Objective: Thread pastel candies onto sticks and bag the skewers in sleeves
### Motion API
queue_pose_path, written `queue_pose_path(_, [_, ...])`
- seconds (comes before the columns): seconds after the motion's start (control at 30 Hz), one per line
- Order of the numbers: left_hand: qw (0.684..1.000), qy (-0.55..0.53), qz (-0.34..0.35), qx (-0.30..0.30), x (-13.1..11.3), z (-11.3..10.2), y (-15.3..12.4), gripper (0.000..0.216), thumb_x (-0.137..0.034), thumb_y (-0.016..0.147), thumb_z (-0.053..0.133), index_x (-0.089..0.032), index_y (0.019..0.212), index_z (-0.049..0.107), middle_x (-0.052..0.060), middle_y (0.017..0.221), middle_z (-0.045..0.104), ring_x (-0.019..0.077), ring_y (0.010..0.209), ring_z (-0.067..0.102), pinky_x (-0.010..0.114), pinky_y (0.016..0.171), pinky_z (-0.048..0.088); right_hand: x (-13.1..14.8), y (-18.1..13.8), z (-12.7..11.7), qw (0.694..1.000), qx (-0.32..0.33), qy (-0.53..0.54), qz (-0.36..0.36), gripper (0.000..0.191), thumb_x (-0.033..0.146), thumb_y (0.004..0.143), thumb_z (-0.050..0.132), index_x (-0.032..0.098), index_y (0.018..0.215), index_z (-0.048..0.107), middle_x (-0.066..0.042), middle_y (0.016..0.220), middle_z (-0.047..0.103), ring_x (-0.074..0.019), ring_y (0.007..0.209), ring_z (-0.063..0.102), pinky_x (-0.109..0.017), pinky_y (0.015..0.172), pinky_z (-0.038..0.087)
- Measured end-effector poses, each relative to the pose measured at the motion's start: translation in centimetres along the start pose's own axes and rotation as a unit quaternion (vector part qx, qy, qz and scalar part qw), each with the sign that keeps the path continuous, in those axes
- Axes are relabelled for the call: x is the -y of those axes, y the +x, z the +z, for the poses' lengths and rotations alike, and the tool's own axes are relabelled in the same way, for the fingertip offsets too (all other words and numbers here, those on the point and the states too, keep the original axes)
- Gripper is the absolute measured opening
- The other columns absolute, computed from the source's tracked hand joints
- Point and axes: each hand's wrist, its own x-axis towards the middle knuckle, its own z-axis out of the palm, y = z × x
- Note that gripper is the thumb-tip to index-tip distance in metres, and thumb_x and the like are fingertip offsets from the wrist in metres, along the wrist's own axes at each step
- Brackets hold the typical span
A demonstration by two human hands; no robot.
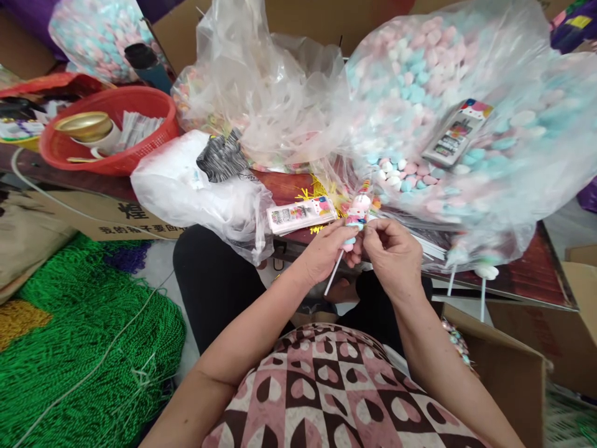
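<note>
My left hand (pixel 326 250) is closed around a marshmallow lollipop (pixel 358 208) in pink, blue and white, topped with a striped pointed piece. Its white stick slants down below the fingers. Beside it, my right hand (pixel 392 252) has thumb and fingertips pinched together at the lollipop's right side; what lies between them is too small to make out. Just left of the lollipop, a stack of printed cards (pixel 302 214) rests on the table, near some yellow twist ties (pixel 318 185).
A big clear bag of pastel marshmallows (pixel 420 74) covers the right, with a card pack (pixel 457 134) on it. Two sticked lollipops (pixel 486 272) overhang the edge. Another plastic bag (pixel 280 93), a red basket (pixel 140 140), an open carton (pixel 504 373) and green bead strings (pixel 107 323) surround me.
</note>
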Motion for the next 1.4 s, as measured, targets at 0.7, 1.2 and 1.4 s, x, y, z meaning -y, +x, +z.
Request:
queue_pose_path(0.7, [0.982,0.147,0.057,-0.105,0.1,0.3,0.1,0.017,-0.033,0.083,0.053,-0.02,0.073,0.05,-0.007,0.052,0.05,0.0073,0.046,0.048,0.02,0.048,0.038,-2.6,-0.1,-0.3,0.984,-0.058,-0.127,-0.113,0.018,0.031,0.086,0.061,0.022,0.101,0.065,-0.004,0.089,0.069,-0.0174,0.075,0.064,-0.032,0.071,0.053])
queue_pose_path(1.2, [0.968,0.21,0.039,-0.128,0.5,0.5,0.3,0.012,-0.028,0.084,0.052,-0.02,0.075,0.053,-0.008,0.048,0.049,0.0074,0.043,0.046,0.019,0.048,0.038,-3.1,0.8,-0.4,0.901,-0.091,-0.379,-0.192,0.014,0.023,0.083,0.055,0.02,0.082,0.068,-0.005,0.073,0.073,-0.0184,0.062,0.064,-0.029,0.062,0.047])
queue_pose_path(1.4, [0.946,0.275,0.051,-0.163,0.9,0.3,0.6,0.019,-0.029,0.085,0.053,-0.02,0.095,0.066,-0.006,0.055,0.055,0.0094,0.047,0.051,0.021,0.051,0.04,-3.1,0.7,-0.7,0.883,-0.08,-0.4,-0.232,0.01,0.018,0.077,0.055,0.02,0.073,0.064,-0.001,0.064,0.068,-0.0149,0.056,0.06,-0.026,0.058,0.043])
